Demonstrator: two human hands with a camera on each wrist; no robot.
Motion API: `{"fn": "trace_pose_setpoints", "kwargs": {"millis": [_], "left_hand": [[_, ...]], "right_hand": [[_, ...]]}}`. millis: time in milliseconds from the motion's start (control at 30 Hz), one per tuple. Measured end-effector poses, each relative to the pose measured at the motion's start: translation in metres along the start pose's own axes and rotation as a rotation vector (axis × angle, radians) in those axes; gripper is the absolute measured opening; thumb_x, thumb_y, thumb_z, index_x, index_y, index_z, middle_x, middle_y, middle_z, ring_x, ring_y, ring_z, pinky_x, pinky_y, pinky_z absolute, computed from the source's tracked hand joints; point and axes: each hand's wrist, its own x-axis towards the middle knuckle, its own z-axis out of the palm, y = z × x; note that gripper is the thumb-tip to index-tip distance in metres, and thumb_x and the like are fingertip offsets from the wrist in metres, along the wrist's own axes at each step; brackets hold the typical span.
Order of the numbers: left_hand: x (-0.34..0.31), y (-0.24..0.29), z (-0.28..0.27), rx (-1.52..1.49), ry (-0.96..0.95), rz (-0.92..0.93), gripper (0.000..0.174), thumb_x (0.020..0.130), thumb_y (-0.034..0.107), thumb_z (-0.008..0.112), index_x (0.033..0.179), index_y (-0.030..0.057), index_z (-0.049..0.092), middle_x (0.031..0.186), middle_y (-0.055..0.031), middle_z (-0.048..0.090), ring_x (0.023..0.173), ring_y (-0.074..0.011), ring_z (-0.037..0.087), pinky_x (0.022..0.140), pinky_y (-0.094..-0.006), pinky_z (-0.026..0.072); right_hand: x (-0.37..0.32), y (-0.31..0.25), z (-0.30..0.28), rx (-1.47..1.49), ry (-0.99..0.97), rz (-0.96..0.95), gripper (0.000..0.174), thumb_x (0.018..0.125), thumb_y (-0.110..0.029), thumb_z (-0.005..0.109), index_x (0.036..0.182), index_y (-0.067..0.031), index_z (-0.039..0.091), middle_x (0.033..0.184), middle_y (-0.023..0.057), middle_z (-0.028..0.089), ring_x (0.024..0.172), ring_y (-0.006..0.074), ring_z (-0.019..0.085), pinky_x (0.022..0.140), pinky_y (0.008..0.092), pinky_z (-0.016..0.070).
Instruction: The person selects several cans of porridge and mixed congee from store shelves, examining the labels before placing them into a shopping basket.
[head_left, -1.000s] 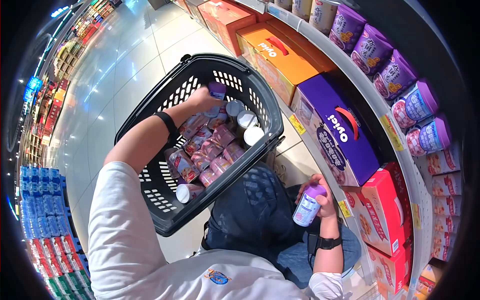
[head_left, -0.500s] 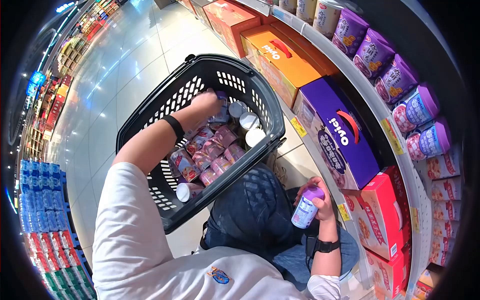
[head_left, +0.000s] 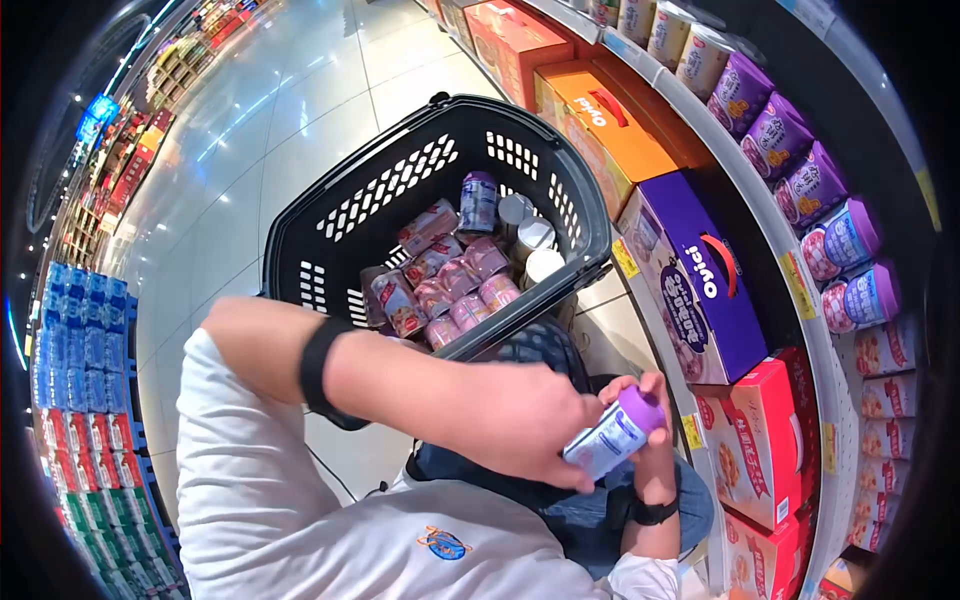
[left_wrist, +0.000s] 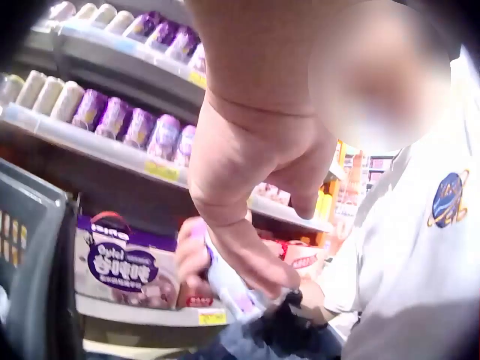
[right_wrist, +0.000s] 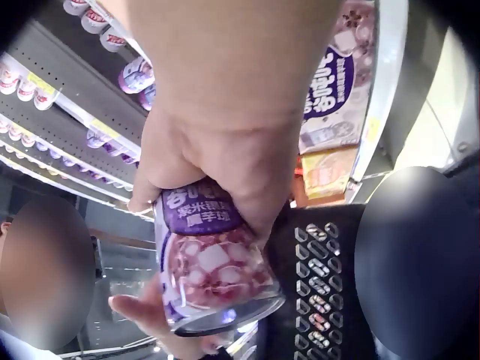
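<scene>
My right hand [head_left: 655, 455] grips a can with a purple lid [head_left: 606, 447] near its lid end, beside the lower shelf. The can tilts, and its label [right_wrist: 217, 266] shows pinkish cubes in the right wrist view. Across my lap reaches my left hand [head_left: 530, 415], its fingertips right at the can's lower end, thumb and fingers spread apart. A black shopping basket [head_left: 385, 195] stands on the floor ahead. Inside it are a purple-and-white can [head_left: 478, 203], several white-topped cans [head_left: 535, 235] and several pink-wrapped cans [head_left: 433, 298].
Along the right runs a shelf holding purple cans [head_left: 780, 140] and purple-lidded ones [head_left: 860, 290]. Below stand gift boxes: orange [head_left: 610, 110], purple [head_left: 690, 280] and red [head_left: 750, 430]. Bottled drinks [head_left: 85, 330] are stacked at the far left, across the tiled floor [head_left: 300, 130].
My left hand has let go of a purple-and-white can in the basket and swung across to the can in my right hand. The right hand has tilted its can.
</scene>
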Motion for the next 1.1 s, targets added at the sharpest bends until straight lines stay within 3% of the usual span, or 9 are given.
{"fn": "trace_pose_setpoints", "kwargs": {"millis": [100, 200, 367, 533, 667, 733, 933, 1067, 1100], "left_hand": [[0.024, -0.01, 0.035, -0.172, 0.067, 0.037, 0.074, 0.088, 0.049, 0.075, 0.125, -0.0045, 0.039, 0.082, -0.0253, 0.067, 0.073, -0.0442, 0.068, 0.064, -0.047, 0.056], [0.034, -0.009, 0.033, -0.291, 0.214, 0.07, 0.079, 0.082, 0.052, 0.079, 0.122, -0.0034, 0.039, 0.085, -0.025, 0.067, 0.078, -0.0446, 0.068, 0.068, -0.0473, 0.0561], [0.008, -0.015, 0.0, -0.236, 0.359, -0.002, 0.072, 0.078, 0.045, 0.08, 0.121, -0.0035, 0.048, 0.087, -0.0217, 0.069, 0.081, -0.0381, 0.071, 0.073, -0.0431, 0.0572], [-0.05, -0.069, -0.068, -0.131, 0.648, -0.317, 0.067, 0.071, 0.032, 0.084, 0.122, 0.0008, 0.054, 0.097, -0.0146, 0.069, 0.09, -0.0271, 0.07, 0.08, -0.0365, 0.0562], [-0.086, -0.166, -0.089, 0.247, 0.727, -0.705, 0.071, 0.069, 0.034, 0.083, 0.125, 0.0015, 0.055, 0.102, -0.0192, 0.069, 0.098, -0.0322, 0.069, 0.086, -0.0413, 0.055], [-0.096, -0.205, -0.089, 0.32, 0.603, -0.868, 0.078, 0.067, 0.039, 0.082, 0.129, 0.0006, 0.053, 0.104, -0.0215, 0.069, 0.099, -0.0362, 0.069, 0.088, -0.0434, 0.055], [-0.097, -0.294, -0.057, 0.289, 0.142, -1.122, 0.063, 0.062, 0.046, 0.083, 0.1, -0.0027, 0.076, 0.101, -0.0247, 0.074, 0.093, -0.0334, 0.073, 0.084, -0.0381, 0.0583], [-0.101, -0.321, -0.039, 0.288, 0.172, -1.135, 0.069, 0.055, 0.047, 0.088, 0.104, 0.0009, 0.076, 0.102, -0.0206, 0.074, 0.094, -0.0312, 0.073, 0.084, -0.0372, 0.0581], [-0.106, -0.328, -0.034, 0.251, 0.323, -1.102, 0.069, 0.054, 0.047, 0.089, 0.104, 0.0009, 0.075, 0.102, -0.0199, 0.075, 0.094, -0.0309, 0.073, 0.085, -0.0374, 0.0581]], "right_hand": [[-0.004, -0.004, 0.025, -0.104, -0.077, -0.275, 0.079, 0.065, -0.048, 0.094, 0.12, -0.0215, 0.044, 0.12, 0.0148, 0.055, 0.12, 0.0292, 0.052, 0.103, 0.0422, 0.0455], [-0.003, -0.014, 0.058, -0.139, 0.073, -0.383, 0.078, 0.066, -0.047, 0.094, 0.12, -0.0234, 0.043, 0.126, 0.0151, 0.053, 0.122, 0.0283, 0.049, 0.104, 0.0414, 0.0449], [0.008, -0.03, 0.087, -0.342, 0.089, -0.307, 0.112, 0.071, -0.046, 0.09, 0.156, -0.0209, 0.021, 0.152, 0.0179, 0.032, 0.14, 0.0306, 0.036, 0.117, 0.0446, 0.0319], [0.018, -0.021, 0.039, -0.357, -0.051, -0.251, 0.073, 0.082, -0.036, 0.08, 0.139, -0.0119, 0.041, 0.14, 0.0167, 0.046, 0.125, 0.0253, 0.05, 0.102, 0.0378, 0.0405], [0.017, -0.015, 0.018, -0.283, -0.029, -0.229, 0.048, 0.088, -0.026, 0.071, 0.127, -0.0088, 0.05, 0.126, 0.0148, 0.053, 0.11, 0.0215, 0.055, 0.093, 0.0356, 0.0441], [0.018, -0.013, 0.014, -0.269, -0.01, -0.238, 0.045, 0.088, -0.024, 0.07, 0.125, -0.0086, 0.051, 0.121, 0.0139, 0.054, 0.105, 0.0203, 0.055, 0.089, 0.0347, 0.0459], [0.012, -0.013, 0.007, -0.263, -0.007, -0.255, 0.034, 0.09, -0.02, 0.067, 0.118, -0.0066, 0.054, 0.113, 0.0128, 0.057, 0.096, 0.0183, 0.057, 0.082, 0.0311, 0.0475], [0.009, -0.014, 0.003, -0.255, -0.031, -0.24, 0.027, 0.091, -0.016, 0.065, 0.114, -0.0065, 0.054, 0.109, 0.0121, 0.058, 0.092, 0.0168, 0.056, 0.081, 0.0303, 0.0472], [0.009, -0.013, 0.002, -0.26, -0.04, -0.225, 0.026, 0.092, -0.015, 0.064, 0.114, -0.0065, 0.054, 0.109, 0.0118, 0.058, 0.092, 0.0167, 0.056, 0.081, 0.0304, 0.0472]]}}
